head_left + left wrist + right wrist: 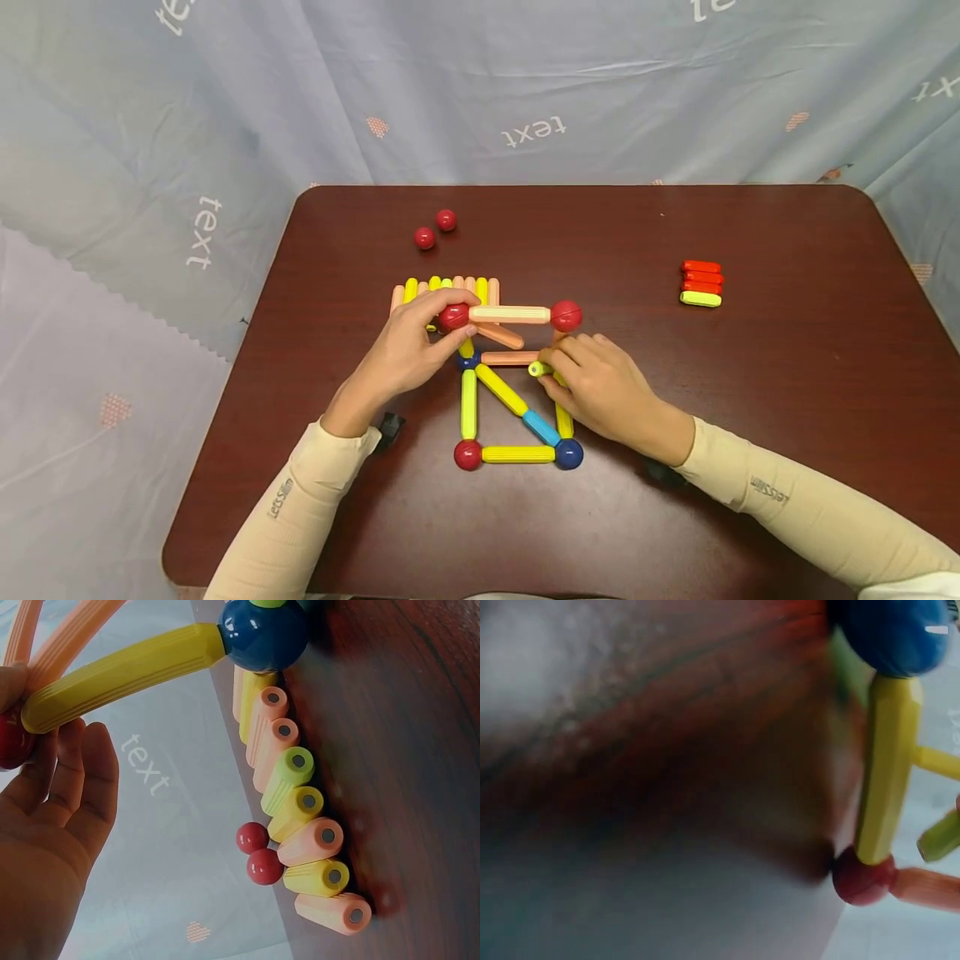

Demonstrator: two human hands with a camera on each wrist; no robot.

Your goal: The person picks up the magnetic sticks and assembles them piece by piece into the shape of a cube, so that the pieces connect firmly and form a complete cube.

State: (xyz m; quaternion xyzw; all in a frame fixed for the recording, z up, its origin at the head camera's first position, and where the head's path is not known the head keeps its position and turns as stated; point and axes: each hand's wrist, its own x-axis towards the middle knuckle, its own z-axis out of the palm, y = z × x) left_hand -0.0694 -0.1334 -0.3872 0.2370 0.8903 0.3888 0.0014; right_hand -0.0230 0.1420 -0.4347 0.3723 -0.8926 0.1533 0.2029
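A frame of magnetic rods and balls stands on the table. My left hand point(401, 346) holds the red ball point(454, 317) at its raised far left corner between thumb and fingers; a yellow rod point(127, 675) links that ball down to a blue ball point(262, 634). From the held ball a pale peach rod point(510, 314) runs across to another red ball point(566, 316). My right hand point(603, 387) pinches a yellow-green rod point(538, 368) with one end showing, inside the frame's right side. A yellow and blue diagonal point(540, 427) crosses the base to the near blue ball point(569, 454).
Behind my left hand lies a row of peach, yellow and green rods point(493, 292). Two loose red balls point(425, 238) sit farther back. Short red rods point(702, 277) and a short yellow-green rod point(701, 299) lie at the right on the brown table point(787, 358).
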